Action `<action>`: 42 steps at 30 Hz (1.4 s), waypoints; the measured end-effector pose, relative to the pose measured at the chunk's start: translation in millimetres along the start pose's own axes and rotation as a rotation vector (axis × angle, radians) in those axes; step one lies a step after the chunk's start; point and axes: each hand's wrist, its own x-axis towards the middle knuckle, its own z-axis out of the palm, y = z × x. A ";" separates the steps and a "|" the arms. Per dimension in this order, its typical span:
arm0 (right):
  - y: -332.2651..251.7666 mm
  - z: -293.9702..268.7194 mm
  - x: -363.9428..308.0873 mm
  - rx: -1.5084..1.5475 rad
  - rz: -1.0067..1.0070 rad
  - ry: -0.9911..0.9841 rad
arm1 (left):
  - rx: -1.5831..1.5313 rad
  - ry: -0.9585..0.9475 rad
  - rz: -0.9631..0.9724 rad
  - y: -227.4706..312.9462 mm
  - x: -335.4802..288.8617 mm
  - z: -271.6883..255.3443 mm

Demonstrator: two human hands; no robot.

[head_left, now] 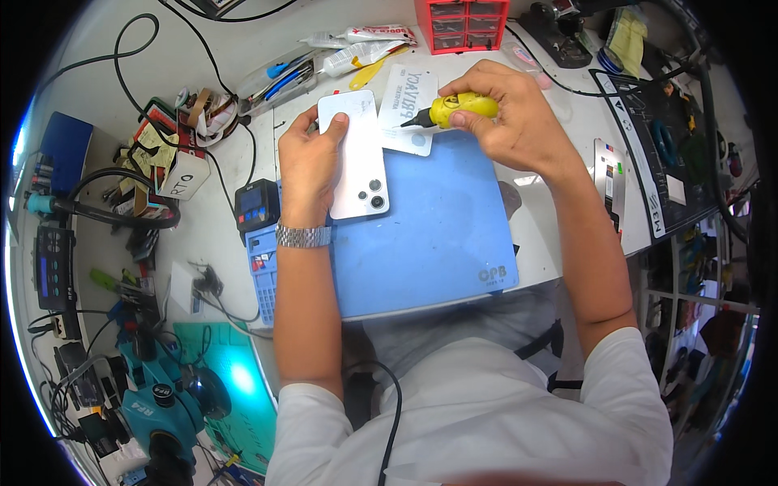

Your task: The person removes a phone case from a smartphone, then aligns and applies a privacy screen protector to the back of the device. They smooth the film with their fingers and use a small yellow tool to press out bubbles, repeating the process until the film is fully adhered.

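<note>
A white smartphone, its back with several camera lenses facing up, is gripped along its left side by my left hand. The thumb lies over the phone's upper left edge, and a metal watch band circles the wrist. My right hand is closed around a small yellow bottle with a dark pointed nozzle. The nozzle points left toward the phone, apart from it. Beneath the nozzle lies a flat white printed packet, partly over the top of the blue work mat.
Left of the mat sits a small black device with a display. A red drawer cabinet, white tubes and a tray of tools line the back. A teal microscope stands at lower left; a black mat covers the right side.
</note>
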 end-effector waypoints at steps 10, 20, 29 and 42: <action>-7.4 11.2 -1.9 0.036 -0.052 -0.001 | -0.058 -0.030 0.005 0.5 -3.6 1.6; -3.1 14.2 -2.5 0.049 -0.117 0.039 | -0.076 -0.055 0.003 -2.1 -0.7 -0.3; 30.0 20.2 6.1 -0.497 -0.038 0.480 | -0.231 0.049 0.188 1.1 -3.3 1.8; -16.4 52.4 -0.8 0.512 0.275 0.015 | -0.417 -0.124 0.575 -11.2 -5.4 15.8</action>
